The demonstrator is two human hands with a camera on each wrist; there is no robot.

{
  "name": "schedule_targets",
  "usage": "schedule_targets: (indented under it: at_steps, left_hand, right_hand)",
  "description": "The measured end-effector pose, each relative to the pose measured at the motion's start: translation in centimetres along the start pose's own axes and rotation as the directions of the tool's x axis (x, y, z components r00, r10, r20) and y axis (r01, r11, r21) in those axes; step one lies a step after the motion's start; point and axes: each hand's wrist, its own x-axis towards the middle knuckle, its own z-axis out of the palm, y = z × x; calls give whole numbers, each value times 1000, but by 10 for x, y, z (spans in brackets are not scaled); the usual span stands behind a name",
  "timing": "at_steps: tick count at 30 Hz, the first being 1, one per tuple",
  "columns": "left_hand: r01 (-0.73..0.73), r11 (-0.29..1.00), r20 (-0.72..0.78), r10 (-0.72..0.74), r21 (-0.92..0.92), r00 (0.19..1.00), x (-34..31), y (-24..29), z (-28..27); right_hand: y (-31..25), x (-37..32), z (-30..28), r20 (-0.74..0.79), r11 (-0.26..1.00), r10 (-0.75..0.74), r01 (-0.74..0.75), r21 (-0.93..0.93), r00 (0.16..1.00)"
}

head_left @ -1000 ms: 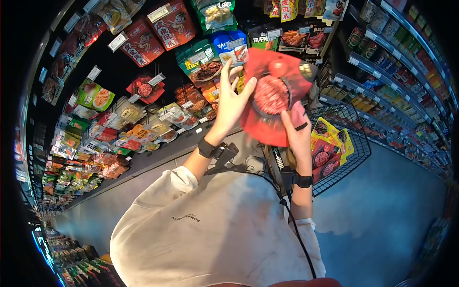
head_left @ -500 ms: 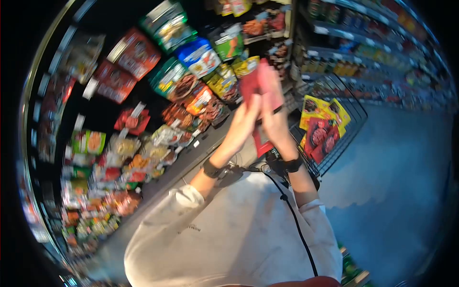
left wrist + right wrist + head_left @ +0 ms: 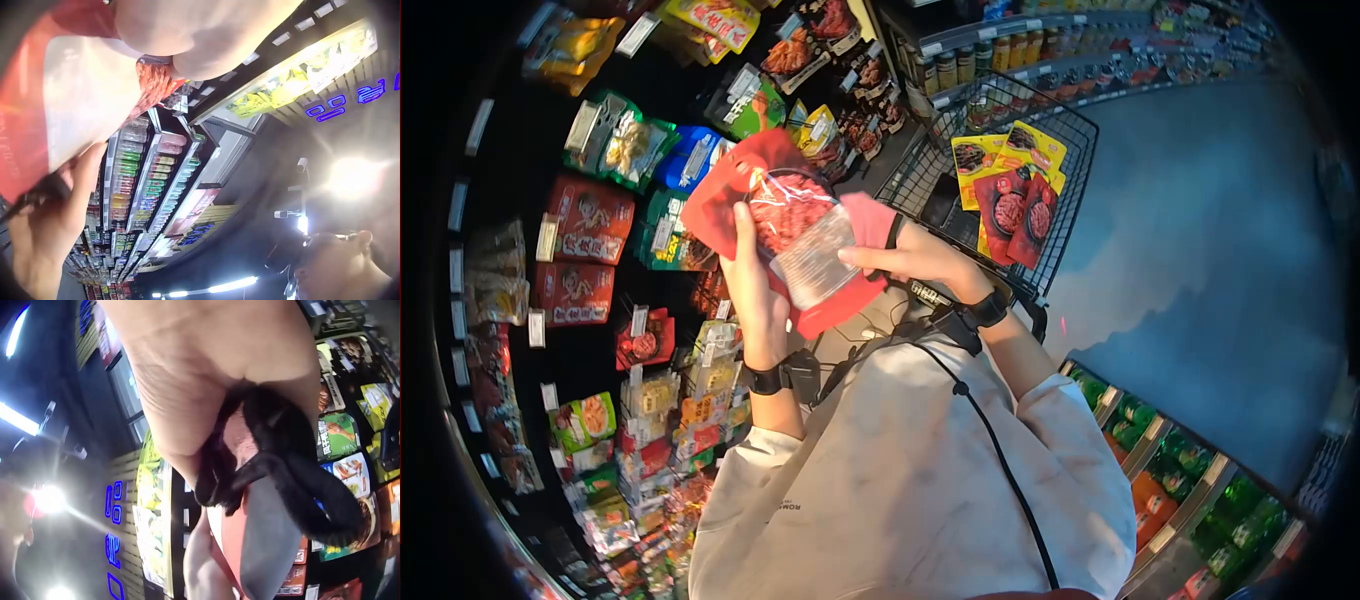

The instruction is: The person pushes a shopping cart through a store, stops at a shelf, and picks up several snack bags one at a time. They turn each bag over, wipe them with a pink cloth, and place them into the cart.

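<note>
In the head view, both hands hold a red snack pouch printed with a dark bowl of shredded meat. A pale, shiny ribbed patch covers its lower part. The left hand grips the pouch's left side, thumb flat on the front and its other fingers hidden behind. From the right, the right hand pinches the pouch, one digit lying on the pale patch. A pink piece with a black band sits at that hand. Close up in the right wrist view, a black strap loops at the palm.
Ahead on the right is a black wire basket holding yellow pouches and red pouches. Hanging snack packs line the rack on the left. Shelves of jars stand beyond, green bottles at lower right.
The head view has swung, shifting shelves and basket leftward. The pouch, edge-on between close hands half a second ago, now faces up with the hands spread apart on its two sides.
</note>
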Motion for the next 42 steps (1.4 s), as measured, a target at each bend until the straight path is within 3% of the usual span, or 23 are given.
schedule_targets:
  at_steps: [3,7,8,9,10,11,12,13,14,16,19,22,25,27,28,30,33,34,35,36,38,41,42]
  left_hand:
    - [90,990,66,-84,-107,994,3,-1,-3]
    - [313,949,183,-302,-34,936,14,-25,-28]
    - [233,965,99,-245,117,964,13,-32,-30]
    - [283,954,176,-297,100,939,8,-27,-30]
    - [241,962,182,-262,130,948,8,-26,-32]
    - [203,965,191,-233,165,954,7,-24,-35]
    - [198,963,229,-238,184,944,8,-18,-42]
    - [192,963,246,-235,188,940,8,-11,-47]
    - [179,962,225,-225,208,948,12,-6,-58]
    - [140,968,197,-182,210,963,24,5,-77]
    - [77,979,93,-96,190,991,25,27,-103]
    - [56,996,14,-57,64,998,34,35,-153]
    - [58,998,-85,-61,-33,995,44,46,-196]
    - [21,1000,-138,-21,-3,990,44,55,-215]
    - [2,1000,-159,-5,-23,987,48,55,-233]
    - [4,999,-194,-11,-38,981,64,49,-289]
    - [26,998,-311,-45,-64,949,71,46,-361]
    - [-11,999,-328,-7,-52,945,69,43,-380]
    - [-50,998,-358,35,-35,933,67,40,-401]
    - [-61,997,-359,39,-50,933,65,36,-429]
    - [-107,987,-459,39,-122,887,66,31,-469]
    - [-39,989,-675,-66,-140,735,106,-7,-557]
    - [-102,983,-714,-36,-150,699,121,-22,-583]
  right_hand:
    - [-9,-15,10,-53,996,-87,86,-16,995]
    - [24,-22,6,-227,997,-66,55,-54,972]
    - [45,-22,1,-326,997,-38,15,-73,944]
    - [71,-20,-5,-459,985,-169,160,-59,872]
    - [80,-28,-17,-574,992,-122,89,-85,810]
    - [112,-28,-38,-675,971,-228,116,-207,702]
    - [117,-37,-54,-749,979,-202,110,-171,631]
    - [93,-57,-59,-819,927,-268,-97,-363,508]
    - [80,-74,-66,-876,748,-263,-488,-450,405]
    - [65,-96,-80,-855,581,-418,-634,-511,306]
    - [71,-118,-107,-909,466,-337,-796,-386,244]
    - [99,-115,-119,-925,409,-254,-835,-367,282]
    - [149,-97,-111,-873,499,-178,-722,-478,454]
    - [161,-76,-86,-752,575,-235,-536,-618,616]
    - [146,-58,-59,-718,676,-320,-382,-631,619]
    - [189,-37,-39,-737,769,-73,-433,-471,672]
    - [174,-10,14,-670,767,17,-439,-468,743]
    - [201,0,13,-666,668,-18,-486,-563,746]
    - [171,9,36,-694,517,19,-601,-609,719]
    - [147,19,57,-733,469,-18,-642,-607,680]
    - [163,31,54,-675,474,-118,-556,-683,728]
    - [174,44,71,-728,309,-276,-660,-685,627]
    - [173,49,80,-693,301,-336,-624,-721,638]
